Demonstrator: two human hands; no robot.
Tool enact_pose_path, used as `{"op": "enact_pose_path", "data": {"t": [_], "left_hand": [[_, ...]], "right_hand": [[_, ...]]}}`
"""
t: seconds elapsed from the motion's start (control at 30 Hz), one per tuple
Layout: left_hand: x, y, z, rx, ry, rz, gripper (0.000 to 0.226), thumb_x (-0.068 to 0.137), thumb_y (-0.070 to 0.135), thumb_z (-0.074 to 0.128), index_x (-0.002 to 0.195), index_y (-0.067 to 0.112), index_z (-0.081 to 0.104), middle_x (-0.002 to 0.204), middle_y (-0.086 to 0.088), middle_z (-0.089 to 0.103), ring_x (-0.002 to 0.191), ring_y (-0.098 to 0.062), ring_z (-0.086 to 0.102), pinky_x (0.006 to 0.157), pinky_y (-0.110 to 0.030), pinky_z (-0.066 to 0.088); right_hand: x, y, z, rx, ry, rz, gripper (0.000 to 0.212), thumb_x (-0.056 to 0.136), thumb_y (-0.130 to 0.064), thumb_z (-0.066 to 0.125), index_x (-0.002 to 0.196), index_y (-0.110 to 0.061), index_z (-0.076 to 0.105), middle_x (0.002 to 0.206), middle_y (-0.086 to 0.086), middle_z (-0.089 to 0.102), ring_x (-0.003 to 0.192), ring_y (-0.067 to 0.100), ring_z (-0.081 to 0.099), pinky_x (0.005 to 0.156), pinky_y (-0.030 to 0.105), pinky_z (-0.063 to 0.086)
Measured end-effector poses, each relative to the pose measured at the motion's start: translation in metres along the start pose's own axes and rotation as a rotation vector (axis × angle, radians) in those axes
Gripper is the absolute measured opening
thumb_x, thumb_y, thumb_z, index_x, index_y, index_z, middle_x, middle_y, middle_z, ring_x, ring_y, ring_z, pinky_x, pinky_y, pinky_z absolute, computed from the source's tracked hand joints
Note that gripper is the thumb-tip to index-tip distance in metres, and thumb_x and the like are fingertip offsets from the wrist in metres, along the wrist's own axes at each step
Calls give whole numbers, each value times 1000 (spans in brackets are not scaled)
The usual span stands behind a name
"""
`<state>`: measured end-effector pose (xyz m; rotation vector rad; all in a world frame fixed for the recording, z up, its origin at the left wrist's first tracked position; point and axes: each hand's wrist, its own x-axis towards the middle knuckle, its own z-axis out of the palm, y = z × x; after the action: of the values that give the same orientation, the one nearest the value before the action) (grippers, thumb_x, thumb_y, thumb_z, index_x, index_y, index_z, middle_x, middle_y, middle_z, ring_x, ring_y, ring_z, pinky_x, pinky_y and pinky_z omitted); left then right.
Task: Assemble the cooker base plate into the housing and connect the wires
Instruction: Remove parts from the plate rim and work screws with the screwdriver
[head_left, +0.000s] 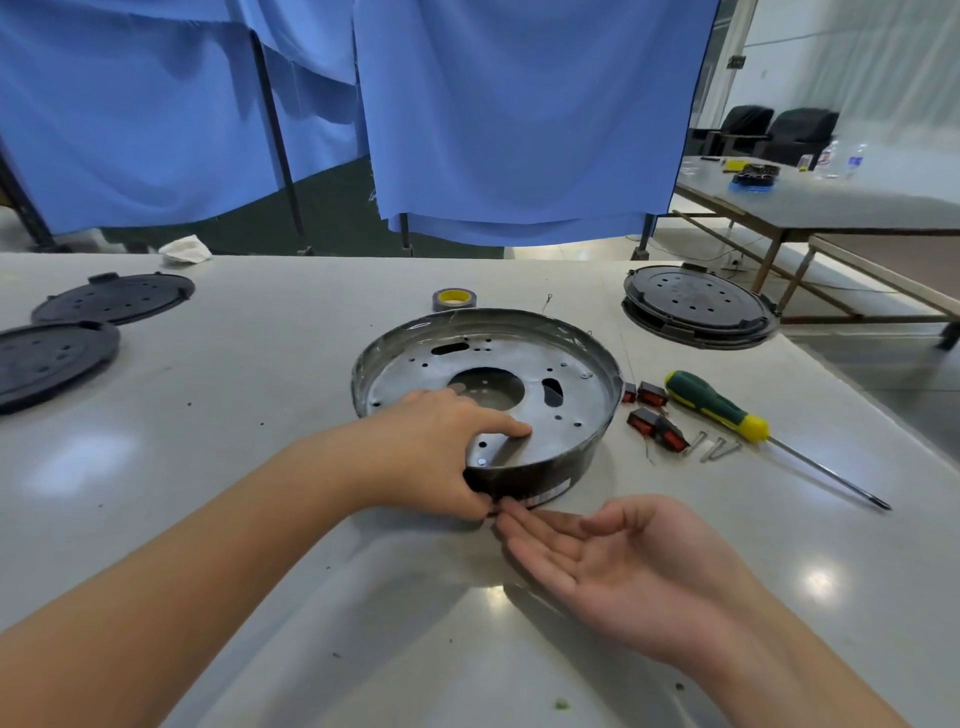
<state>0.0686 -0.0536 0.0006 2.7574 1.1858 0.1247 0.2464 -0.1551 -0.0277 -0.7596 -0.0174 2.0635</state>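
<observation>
The round metal housing sits at the middle of the white table in front of you, open side up, its grey floor pierced with holes, slots and a large round opening at the centre. Its dark outer wall faces you, with a pale label at the near edge.

Your left hand grips the housing's near-left rim: the forefinger lies across the inside floor, pointing right, and the thumb and other fingers curl down over the outer wall. Your right hand lies palm up on the table just near the housing, its fingers relaxed and holding nothing, the fingertips reaching to the foot of the wall beside your left thumb; whether they touch the wall you cannot tell.

Just right of the housing lie small black-and-red switches with thin wires, then a few screws, then a green-and-yellow screwdriver whose shaft points toward the near right. Beyond the housing's far rim stands a roll of grey tape. At the far right rests a stack of black round plates; two more black discs lie at the far left. A crumpled white cloth sits at the table's far edge, before blue curtains.
</observation>
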Motion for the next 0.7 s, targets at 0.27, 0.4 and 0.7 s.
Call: {"op": "enact_pose_path", "data": {"t": [0.27,0.4,0.7], "left_hand": [[-2,0,1,-18,-19,-12,75,72,41,72,139,50,38,95,14,50,98,-10,44,88,-23,34],[-1,-3,0,-51,-66,-23,72,72,44,70,135,54,36,101,11,56,104,-11,47,91,-26,39],[11,-5,-17,-313,-216,-136,52,82,79,29,119,56,56,122,28,54,110,3,49,89,-22,34]], "right_hand": [[-6,-35,-12,-396,66,-6,40,66,3,62,104,12,68,113,26,66,102,35,68,81,39,58],[-19,-76,-17,-1100,366,-210,20,80,-9,69,97,1,71,90,15,74,73,25,73,58,29,60],[-7,-138,-47,-1679,984,-781,12,89,-10,63,96,-18,69,92,3,69,75,20,63,69,30,53]]}}
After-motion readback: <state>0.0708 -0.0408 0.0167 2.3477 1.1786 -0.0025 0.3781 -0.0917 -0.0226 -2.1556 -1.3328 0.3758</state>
